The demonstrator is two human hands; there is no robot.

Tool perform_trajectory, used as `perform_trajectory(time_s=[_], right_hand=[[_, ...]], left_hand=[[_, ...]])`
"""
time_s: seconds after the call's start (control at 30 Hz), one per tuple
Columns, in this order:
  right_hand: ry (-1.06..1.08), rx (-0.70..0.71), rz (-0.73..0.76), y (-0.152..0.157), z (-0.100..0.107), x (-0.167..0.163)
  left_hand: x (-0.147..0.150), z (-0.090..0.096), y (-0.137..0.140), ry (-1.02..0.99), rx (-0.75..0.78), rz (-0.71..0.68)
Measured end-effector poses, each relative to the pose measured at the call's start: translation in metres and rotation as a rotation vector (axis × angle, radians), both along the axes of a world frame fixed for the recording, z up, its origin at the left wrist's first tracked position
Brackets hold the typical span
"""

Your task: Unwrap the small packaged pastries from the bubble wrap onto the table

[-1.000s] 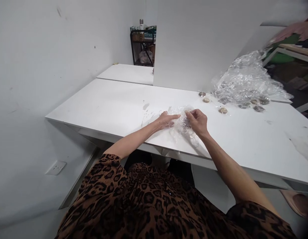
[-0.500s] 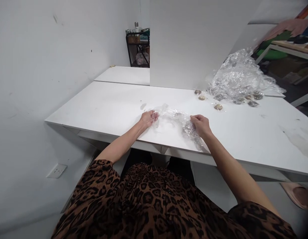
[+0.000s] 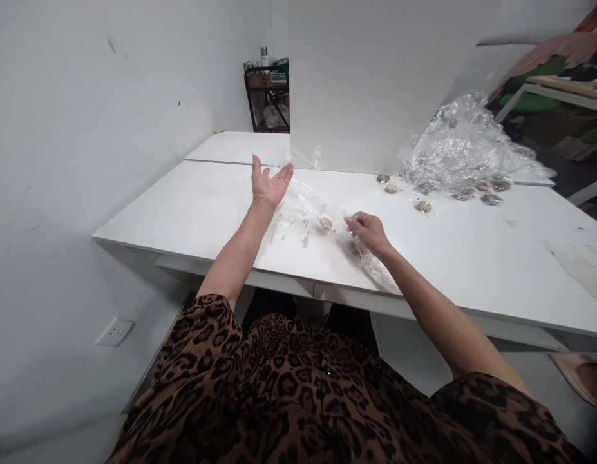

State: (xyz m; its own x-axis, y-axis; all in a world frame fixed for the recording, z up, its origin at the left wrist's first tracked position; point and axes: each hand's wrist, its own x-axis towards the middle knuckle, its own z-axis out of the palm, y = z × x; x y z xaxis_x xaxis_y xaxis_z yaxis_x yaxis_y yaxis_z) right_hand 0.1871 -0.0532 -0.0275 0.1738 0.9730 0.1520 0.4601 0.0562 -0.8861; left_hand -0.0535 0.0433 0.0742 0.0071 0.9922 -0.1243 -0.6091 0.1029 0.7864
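Observation:
My right hand (image 3: 369, 232) pinches a length of clear plastic wrap (image 3: 313, 196) over the white table (image 3: 216, 212). From there the wrap stretches up and left toward my left hand (image 3: 272, 183), which is raised with its palm up and fingers spread. Whether the film touches that hand is hard to see. A pale tan, roundish piece (image 3: 326, 225) lies in or under the film, left of my right hand. Below the right fingers, a dark reddish piece (image 3: 356, 249) shows through more crumpled wrap, which runs on beneath my right forearm.
A big heap of clear plastic wrap (image 3: 462, 148) covers the table's back right, with several round pieces along its front. Stray pieces, one a tan disc (image 3: 423, 206), lie nearer. A white upright panel (image 3: 375, 84) stands behind the table; a wall (image 3: 85, 129) borders the left.
My left hand has let go of the bunched wrap, risen up and left, and spread its fingers. My right hand has shifted slightly left. The tan piece now shows between them.

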Motion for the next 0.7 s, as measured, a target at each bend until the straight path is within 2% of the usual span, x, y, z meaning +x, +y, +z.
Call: perform_trajectory(time_s=[0.07,0.17,0.23,0.33,0.37,0.4,0.5,0.53,0.6,0.7], right_hand=[[0.313,-0.007,-0.058,0.0,0.003,0.0],[0.639,-0.05,-0.155,-0.003,0.009,0.001],[0.777,-0.069,-0.21,-0.003,0.013,0.004],[0.903,-0.073,-0.231,-0.002,0.017,0.01],[0.925,-0.068,-0.221,-0.001,0.018,0.01],[0.938,-0.062,-0.21,0.001,0.019,0.009],[0.933,-0.035,-0.192,0.004,0.024,-0.002],[0.924,-0.022,-0.188,0.005,0.027,-0.007],[0.907,0.015,-0.183,0.007,0.032,-0.016],[0.916,0.076,-0.217,0.009,0.04,-0.016]], left_hand=[[0.001,-0.01,-0.001,0.062,-0.105,0.059],[0.011,-0.039,-0.02,0.186,-0.284,0.034],[0.018,-0.058,-0.037,0.253,-0.242,0.074],[0.027,-0.074,-0.061,0.361,-0.057,0.169],[0.03,-0.077,-0.068,0.413,-0.008,0.121],[0.035,-0.08,-0.074,0.472,0.03,0.013],[0.054,-0.088,-0.087,0.642,0.116,-0.423],[0.06,-0.091,-0.089,0.686,0.148,-0.505],[0.071,-0.098,-0.089,0.737,0.209,-0.525],[0.077,-0.106,-0.081,0.696,0.262,-0.412]])
